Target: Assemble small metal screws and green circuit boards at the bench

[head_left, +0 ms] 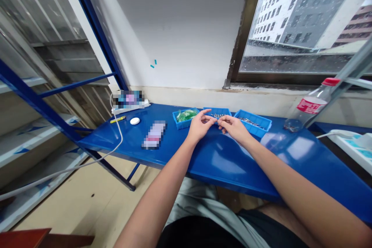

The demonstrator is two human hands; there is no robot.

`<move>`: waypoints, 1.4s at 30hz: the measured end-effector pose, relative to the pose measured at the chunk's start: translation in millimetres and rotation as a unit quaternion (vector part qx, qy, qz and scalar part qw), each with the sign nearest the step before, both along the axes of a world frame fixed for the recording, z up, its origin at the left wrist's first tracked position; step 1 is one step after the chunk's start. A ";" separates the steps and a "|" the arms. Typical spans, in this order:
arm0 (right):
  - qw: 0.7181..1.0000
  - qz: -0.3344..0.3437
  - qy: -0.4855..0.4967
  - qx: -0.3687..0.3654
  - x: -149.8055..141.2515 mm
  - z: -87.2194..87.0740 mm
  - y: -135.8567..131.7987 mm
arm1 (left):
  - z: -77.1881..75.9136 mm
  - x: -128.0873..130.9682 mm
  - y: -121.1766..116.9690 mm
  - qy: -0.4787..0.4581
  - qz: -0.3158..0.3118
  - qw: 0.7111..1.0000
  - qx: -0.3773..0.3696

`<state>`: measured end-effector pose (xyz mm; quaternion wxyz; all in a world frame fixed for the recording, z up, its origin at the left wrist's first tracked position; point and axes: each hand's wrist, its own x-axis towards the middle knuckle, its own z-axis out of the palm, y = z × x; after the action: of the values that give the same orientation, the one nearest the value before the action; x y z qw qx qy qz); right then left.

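Observation:
Both hands meet just in front of the middle blue bin (229,111), over the blue table (215,162). My left hand (200,124) pinches with thumb and a finger, another finger raised; what it holds is too small to name. My right hand (231,127) has its fingertips pressed together close to the left ones, and anything in them is hidden. Small metal parts (218,116) lie in the middle bin. A left bin (182,124) contains green pieces (186,115), possibly bagged. Thin metal pieces (252,122) lie in the right bin (266,128).
A clear bottle (312,104) with a red cap stands at the right by a white tray (353,147). On the left are a blurred-out flat item (155,135), a white oval object (135,121), a yellow cutter (118,119) and a white cable (121,135) running off the edge.

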<state>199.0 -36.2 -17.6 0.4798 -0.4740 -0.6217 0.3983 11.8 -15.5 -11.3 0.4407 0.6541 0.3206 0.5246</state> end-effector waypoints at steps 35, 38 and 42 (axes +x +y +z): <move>0.989 0.027 0.123 -0.075 -7.2 -0.1 -3.8 | -7.3 1.6 4.5 0.012 0.002 0.998 -0.069; 0.966 -0.047 0.243 -0.080 1.4 2.5 1.4 | -10.4 0.0 8.5 0.011 0.040 0.997 -0.069; 0.930 -0.121 0.322 -0.129 18.3 6.7 5.2 | -9.4 -2.9 9.3 0.011 0.072 0.995 -0.071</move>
<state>217.4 -30.9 -10.9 0.6337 -0.4499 -0.3145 0.5451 8.9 -6.2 -20.7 0.4434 0.6019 0.4082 0.5239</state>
